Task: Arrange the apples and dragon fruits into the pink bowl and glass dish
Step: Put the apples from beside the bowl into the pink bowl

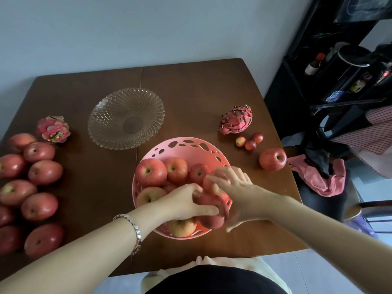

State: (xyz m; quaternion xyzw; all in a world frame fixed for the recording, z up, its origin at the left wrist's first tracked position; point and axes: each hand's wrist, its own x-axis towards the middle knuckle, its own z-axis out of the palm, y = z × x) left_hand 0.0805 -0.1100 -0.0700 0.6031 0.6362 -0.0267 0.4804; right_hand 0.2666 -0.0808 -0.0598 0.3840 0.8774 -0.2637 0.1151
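Pink perforated bowl holds red apples; more apples lie left. Clear glass dish stands empty between two dragon fruits.

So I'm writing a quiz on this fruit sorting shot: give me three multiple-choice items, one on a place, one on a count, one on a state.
1. Where is the glass dish relative to the pink bowl?
A far-left of it
B near-right of it
C under it

2. How many dragon fruits are on the table?
A one
B two
C four

3. What is in the glass dish?
A apples
B dragon fruit
C nothing

Answers:
1 A, it sits beyond the bowl, leftward.
2 B, one at the left, one at the right.
3 C, only bare glass shows.
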